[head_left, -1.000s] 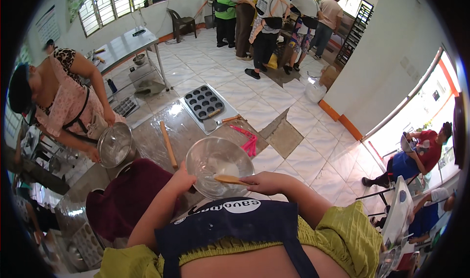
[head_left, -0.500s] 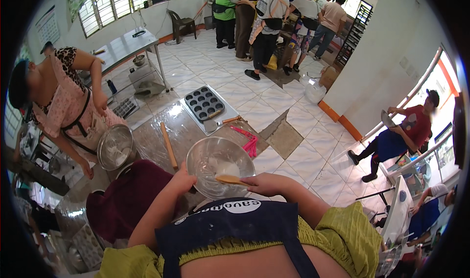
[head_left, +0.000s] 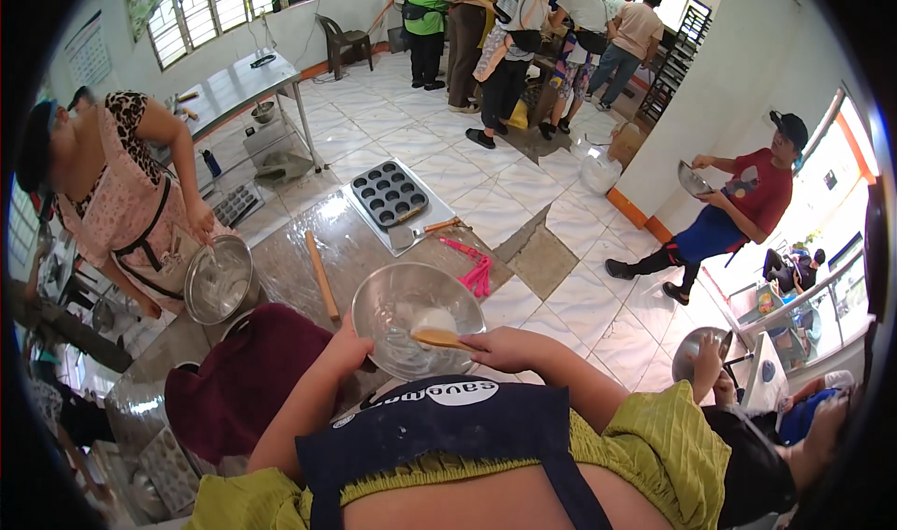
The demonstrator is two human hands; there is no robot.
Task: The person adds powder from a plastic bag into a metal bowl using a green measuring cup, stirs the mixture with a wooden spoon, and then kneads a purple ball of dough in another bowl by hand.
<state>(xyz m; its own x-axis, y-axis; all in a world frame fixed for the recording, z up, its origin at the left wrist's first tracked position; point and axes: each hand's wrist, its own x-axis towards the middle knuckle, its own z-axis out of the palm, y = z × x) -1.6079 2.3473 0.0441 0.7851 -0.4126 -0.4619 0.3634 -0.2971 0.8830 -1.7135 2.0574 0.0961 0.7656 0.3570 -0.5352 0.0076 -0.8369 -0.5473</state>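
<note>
A steel mixing bowl is in front of my apron, tilted so that its inside shows. My left hand grips its left rim, fingers partly hidden behind the wall. In my right hand is the handle of a wooden spoon, which reaches over the bowl's right side. Beside the spoon's head lies a pale, whitish mixture, and smears of it coat the inner wall.
On the plastic-covered table lie a rolling pin, pink measuring cups, a wood-handled spatula, a muffin tin and a maroon cloth. Co-workers hold bowls at left, right and lower right.
The spoon has shifted slightly in the bowl, toward the mixture. At right, the person in red has come nearer, and another person with a bowl has entered at lower right.
</note>
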